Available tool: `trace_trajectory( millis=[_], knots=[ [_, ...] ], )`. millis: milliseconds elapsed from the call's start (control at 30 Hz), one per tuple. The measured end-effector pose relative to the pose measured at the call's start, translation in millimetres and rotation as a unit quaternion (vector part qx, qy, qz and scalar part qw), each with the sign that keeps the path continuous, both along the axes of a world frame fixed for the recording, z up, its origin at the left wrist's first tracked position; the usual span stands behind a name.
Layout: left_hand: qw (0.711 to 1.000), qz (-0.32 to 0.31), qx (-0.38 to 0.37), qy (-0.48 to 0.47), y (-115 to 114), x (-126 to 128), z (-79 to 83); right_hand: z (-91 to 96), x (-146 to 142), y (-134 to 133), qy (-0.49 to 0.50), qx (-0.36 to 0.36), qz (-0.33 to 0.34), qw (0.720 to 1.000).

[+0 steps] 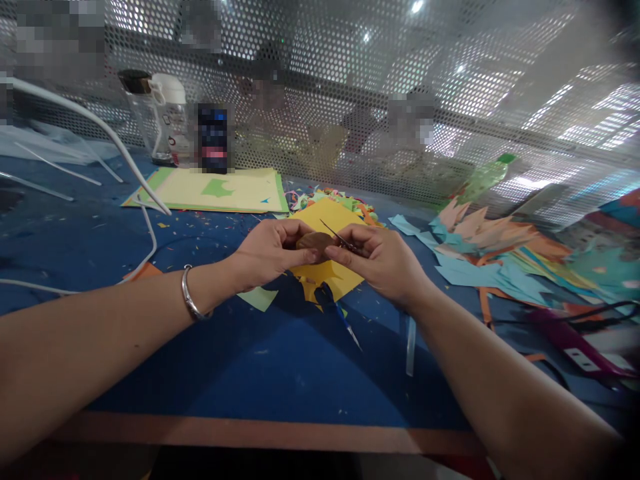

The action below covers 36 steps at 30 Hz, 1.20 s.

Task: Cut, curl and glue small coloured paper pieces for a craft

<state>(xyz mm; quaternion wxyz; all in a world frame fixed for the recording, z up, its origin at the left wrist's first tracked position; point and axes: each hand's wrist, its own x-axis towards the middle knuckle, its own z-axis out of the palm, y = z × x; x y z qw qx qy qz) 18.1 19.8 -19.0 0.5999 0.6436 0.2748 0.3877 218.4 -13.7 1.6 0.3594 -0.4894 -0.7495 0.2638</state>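
Note:
My left hand (pixel 275 250) pinches a rounded brown piece (pixel 314 247), perhaps paper, between thumb and fingers. Closed around a thin, dark, pointed tool (pixel 336 235), my right hand (pixel 383 260) touches the brown piece's right edge with its thumb. The tool's handle is mostly hidden by the fingers, so I cannot tell its exact kind. Below both hands lies a yellow paper sheet (pixel 327 213) with a ragged lower edge. A blue pen-like tool (pixel 345 321) with a pointed metal tip lies on the table near that edge.
Colored paper scraps (pixel 345 198) lie behind the yellow sheet. A paper stack (pixel 175 187), a phone (pixel 213 137) and bottles (pixel 173 120) stand back left. Cut paper shapes (pixel 505 277) and a purple tool (pixel 570 340) lie right. A white cable (pixel 100 120) arches at left.

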Motion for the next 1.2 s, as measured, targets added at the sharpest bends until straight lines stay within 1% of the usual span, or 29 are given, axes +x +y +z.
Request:
trace_trajectory(
  millis=[233, 433, 533, 633, 733, 900, 967, 1100, 1200],
  knots=[
    [1.000, 0.002, -0.003, 0.001, -0.4, 0.0, 1.1, 0.6, 0.2, 0.7, 0.003, -0.003, 0.003, 1.000],
    [1.000, -0.006, -0.011, -0.016, -0.6, -0.1, 1.2, 1.6, -0.9, -0.1, 0.013, 0.000, -0.002, 1.000],
    [0.998, -0.002, -0.047, -0.052, -3.6, 1.9, 0.6, 3.3, -1.3, -1.3, 0.014, 0.007, -0.004, 1.000],
    [0.989, 0.025, -0.106, -0.105, -9.4, 5.5, 0.9, 3.3, -1.4, -2.0, 0.032, 0.023, -0.004, 0.999],
    [0.985, 0.053, -0.127, -0.108, -14.7, 8.9, 1.8, 3.3, -2.6, -3.1, 0.050, 0.030, 0.003, 0.998],
    [0.989, 0.059, -0.091, -0.098, -15.4, 8.8, 3.1, 6.4, -5.6, -6.3, 0.035, 0.042, -0.009, 0.998],
    [0.993, 0.061, -0.064, -0.075, -13.7, 6.9, 4.0, 7.3, -5.4, -6.9, 0.025, 0.040, -0.009, 0.999],
    [0.997, 0.078, 0.012, -0.021, -10.4, 3.2, 6.1, 7.2, -3.9, -6.4, 0.029, 0.034, 0.000, 0.999],
    [0.996, 0.078, 0.042, -0.005, -9.4, 1.8, 7.0, 7.9, -4.4, -6.3, 0.010, 0.036, -0.004, 0.999]
  ],
)
